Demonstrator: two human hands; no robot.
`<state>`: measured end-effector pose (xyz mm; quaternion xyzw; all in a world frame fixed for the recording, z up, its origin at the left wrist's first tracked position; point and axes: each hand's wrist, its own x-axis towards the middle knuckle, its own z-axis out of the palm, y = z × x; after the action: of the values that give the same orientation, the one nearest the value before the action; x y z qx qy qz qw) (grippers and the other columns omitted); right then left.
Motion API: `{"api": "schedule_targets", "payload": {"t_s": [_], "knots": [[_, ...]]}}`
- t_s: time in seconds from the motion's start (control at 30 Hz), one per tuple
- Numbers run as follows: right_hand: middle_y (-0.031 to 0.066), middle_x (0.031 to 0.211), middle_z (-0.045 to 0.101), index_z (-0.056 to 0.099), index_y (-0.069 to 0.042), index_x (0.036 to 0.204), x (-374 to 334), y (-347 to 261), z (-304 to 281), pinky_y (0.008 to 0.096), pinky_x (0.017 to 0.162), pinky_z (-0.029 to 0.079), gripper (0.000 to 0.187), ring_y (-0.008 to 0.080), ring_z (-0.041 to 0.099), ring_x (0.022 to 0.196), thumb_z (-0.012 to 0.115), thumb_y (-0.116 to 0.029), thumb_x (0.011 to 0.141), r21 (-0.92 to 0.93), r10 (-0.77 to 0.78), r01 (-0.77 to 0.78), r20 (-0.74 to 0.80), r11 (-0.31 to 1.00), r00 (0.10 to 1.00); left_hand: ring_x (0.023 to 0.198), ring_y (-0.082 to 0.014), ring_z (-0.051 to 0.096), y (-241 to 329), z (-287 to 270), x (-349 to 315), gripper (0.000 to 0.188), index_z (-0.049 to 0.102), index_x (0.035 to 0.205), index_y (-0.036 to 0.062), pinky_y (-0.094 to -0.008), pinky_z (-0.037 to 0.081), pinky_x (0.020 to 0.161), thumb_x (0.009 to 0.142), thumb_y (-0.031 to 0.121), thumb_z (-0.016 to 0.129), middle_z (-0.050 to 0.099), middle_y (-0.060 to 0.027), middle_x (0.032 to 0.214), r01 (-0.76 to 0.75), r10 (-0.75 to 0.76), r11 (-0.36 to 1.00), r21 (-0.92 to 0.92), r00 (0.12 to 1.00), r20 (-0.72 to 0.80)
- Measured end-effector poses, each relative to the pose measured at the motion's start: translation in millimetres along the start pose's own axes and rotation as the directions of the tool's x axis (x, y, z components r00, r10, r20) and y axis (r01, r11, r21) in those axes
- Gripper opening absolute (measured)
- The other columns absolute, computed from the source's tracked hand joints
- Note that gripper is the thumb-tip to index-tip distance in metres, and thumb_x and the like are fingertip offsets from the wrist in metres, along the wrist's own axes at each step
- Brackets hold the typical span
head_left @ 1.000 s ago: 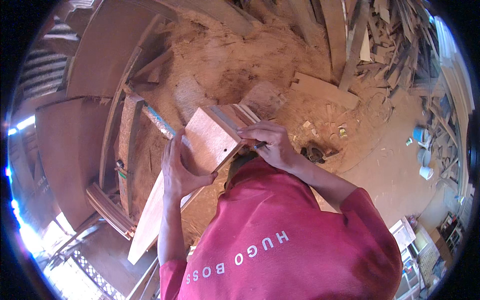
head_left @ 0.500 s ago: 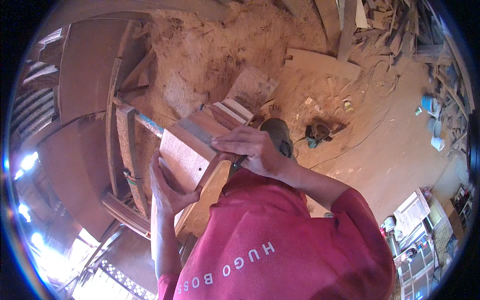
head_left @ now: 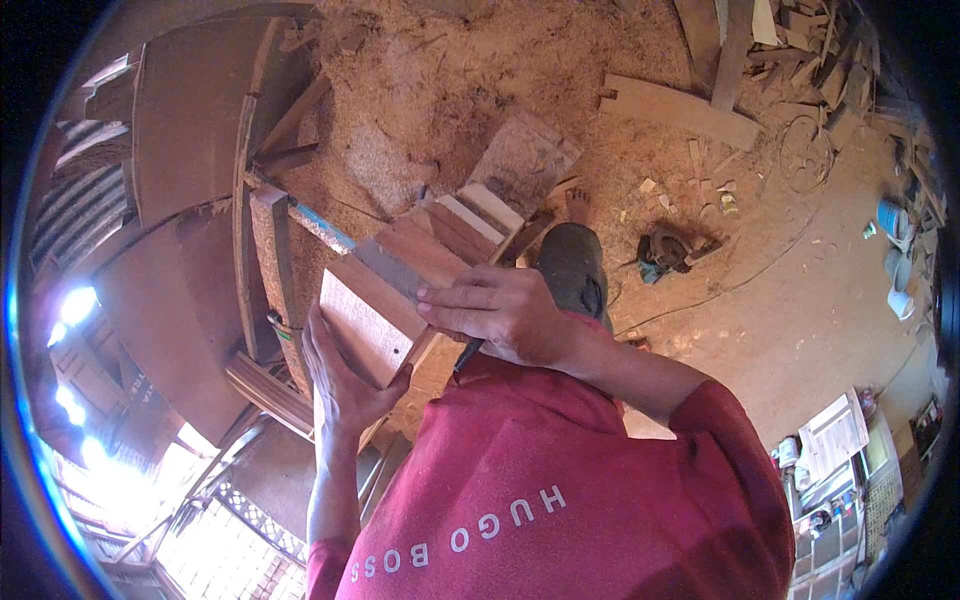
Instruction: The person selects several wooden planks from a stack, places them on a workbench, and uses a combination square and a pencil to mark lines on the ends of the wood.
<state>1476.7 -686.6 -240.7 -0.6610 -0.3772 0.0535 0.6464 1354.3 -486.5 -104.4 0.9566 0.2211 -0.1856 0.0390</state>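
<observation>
A stack of short wooden boards (head_left: 375, 320) in different shades of brown and cream lies tilted in front of my chest. My left hand (head_left: 340, 385) cups the near lower corner of the stack from underneath, fingers along its left edge. My right hand (head_left: 500, 315) lies flat on top of the stack's near end, fingers spread over the boards, with a thin dark pencil-like tool (head_left: 466, 356) sticking out under the palm. My red shirt (head_left: 560, 500) fills the lower middle.
My leg in grey trousers (head_left: 572, 265) and bare foot (head_left: 578, 205) stand on a sawdust-covered floor (head_left: 450, 90). A small power tool (head_left: 667, 250) with a cord lies to the right. Loose planks (head_left: 690, 108) lie at upper right, curved wooden frames (head_left: 190, 140) at left.
The view has swung and the stack with both hands now sits lower and further left. My right hand has slid toward the near end of the boards. Both hands keep their hold.
</observation>
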Motion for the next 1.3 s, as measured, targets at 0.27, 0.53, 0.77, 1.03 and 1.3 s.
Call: {"api": "schedule_targets", "payload": {"t_s": [0.27,0.53,0.77,1.03,1.3], "knots": [[-0.0009,0.115,0.075,0.078,-0.015,0.107,3,7,-2,0.035,0.078,0.059,0.027,0.0225,0.07,0.093,0.075,-0.022,0.082,0.06,0.049,-0.051,0.044,0.997,0.998,0.131,-0.0474,0.038,-11,12,0,0.129,0.015,0.155,-0.0044,-0.0556,0.033,0.113,0.056,0.035,0.089,0.035,-0.0295,0.144,-0.088,0.081,0.994,-0.071,0.993,-0.087],[-0.0031,0.071,0.058,0.062,-0.001,0.074,-32,137,-63,0.032,0.061,0.042,0.043,0.009,0.048,0.068,0.07,-0.036,0.097,0.328,0.731,-0.702,-0.552,0.632,0.4,0.129,-0.0475,0.041,-12,16,4,0.128,0.017,0.155,-0.0034,-0.0569,0.033,0.111,0.056,0.041,0.085,0.039,-0.0293,0.142,-0.139,0.124,0.986,-0.092,0.979,-0.159],[0.0273,0.105,0.07,0.071,-0.009,0.115,-261,225,-138,0.0549,0.081,0.052,0.043,0.0466,0.067,0.1,0.06,-0.046,0.095,-0.656,0.827,-0.747,-0.358,0.107,0.433,0.146,-0.0471,0.029,-16,17,4,0.131,0.015,0.157,-0.0039,-0.0573,0.024,0.117,0.063,0.057,0.082,0.026,-0.0289,0.16,-0.233,0.209,0.969,-0.08,0.95,-0.23],[0.0208,0.081,0.071,0.072,-0.001,0.09,-351,173,-128,0.0464,0.07,0.053,0.028,0.0334,0.072,0.08,0.068,-0.029,0.093,-0.532,0.779,-0.708,-0.136,0.464,0.612,0.101,-0.0285,0.056,7,-51,-59,0.056,0.066,0.091,0.0117,-0.0453,0.044,0.093,0.107,0.054,0.033,0.061,-0.0132,0.111,-0.757,-0.101,0.296,-0.583,0.582,-0.807],[0.019,0.069,0.065,0.069,0.003,0.084,-244,183,-69,0.0442,0.061,0.047,0.035,0.0318,0.064,0.063,0.069,-0.032,0.092,-0.594,0.604,-0.443,0.094,0.672,0.791,0.091,-0.0212,0.053,35,-108,-223,0.044,0.063,0.089,0.0157,-0.0393,0.044,0.084,0.105,0.049,0.039,0.058,-0.0058,0.1,-0.794,-0.033,-0.496,-0.351,0.421,-0.907]]}}
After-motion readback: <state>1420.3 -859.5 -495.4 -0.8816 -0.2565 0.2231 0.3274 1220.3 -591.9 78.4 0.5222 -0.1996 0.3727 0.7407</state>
